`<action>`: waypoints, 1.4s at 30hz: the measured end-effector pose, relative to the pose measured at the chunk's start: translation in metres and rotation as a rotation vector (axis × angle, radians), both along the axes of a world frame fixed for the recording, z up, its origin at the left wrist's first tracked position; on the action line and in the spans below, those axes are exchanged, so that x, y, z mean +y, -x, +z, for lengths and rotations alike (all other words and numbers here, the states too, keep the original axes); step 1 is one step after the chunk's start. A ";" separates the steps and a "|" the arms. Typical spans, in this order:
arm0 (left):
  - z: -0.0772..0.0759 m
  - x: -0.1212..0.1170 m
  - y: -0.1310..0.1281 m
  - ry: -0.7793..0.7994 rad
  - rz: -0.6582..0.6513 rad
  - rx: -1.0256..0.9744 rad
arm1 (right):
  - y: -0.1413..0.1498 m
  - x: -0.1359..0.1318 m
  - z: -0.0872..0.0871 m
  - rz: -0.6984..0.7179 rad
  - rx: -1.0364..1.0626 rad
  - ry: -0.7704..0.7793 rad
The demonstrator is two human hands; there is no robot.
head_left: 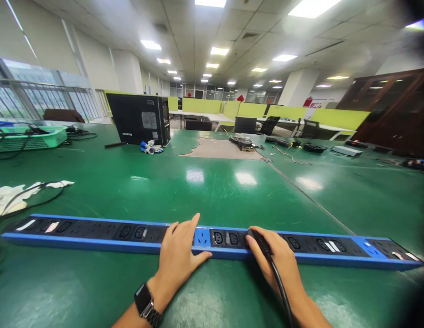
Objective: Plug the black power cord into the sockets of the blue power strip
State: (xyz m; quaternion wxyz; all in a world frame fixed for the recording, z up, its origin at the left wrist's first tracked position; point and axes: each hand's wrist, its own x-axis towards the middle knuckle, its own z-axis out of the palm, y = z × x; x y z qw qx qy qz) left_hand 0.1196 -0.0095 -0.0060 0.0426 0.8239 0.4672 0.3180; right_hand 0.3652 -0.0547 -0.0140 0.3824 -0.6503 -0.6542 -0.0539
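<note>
A long blue-edged power strip (205, 251) with black sockets lies across the table in front of me. My left hand (179, 248), a watch on its wrist, straddles the strip left of a blue socket (202, 237). Its fingers reach the far edge and its thumb lies along the near edge, holding the strip. Right of the middle, my right hand (278, 253) grips a black power plug (260, 241) against the strip's sockets. From it a black cable (282, 287) runs down toward me. My fingers hide the plug's front, so how deep it sits cannot be seen.
A green basket (44, 139) with cables and white gloves (10, 198) with a thin cable are at left. Farther back stand a black computer case (138, 119) and blue-white gloves (151, 147). Loose parts (245, 143) and a grey box (347, 151) lie along the far side.
</note>
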 end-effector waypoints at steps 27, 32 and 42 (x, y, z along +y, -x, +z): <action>0.019 -0.019 -0.114 0.035 -0.222 -0.222 | -0.022 -0.003 -0.009 -0.071 -0.275 0.109; 0.026 -0.007 -0.064 -0.057 -0.092 -0.415 | -0.021 -0.004 -0.010 -0.092 -0.264 0.117; 0.015 0.004 0.061 -0.003 0.167 -0.331 | -0.023 -0.003 -0.014 -0.091 -0.264 0.117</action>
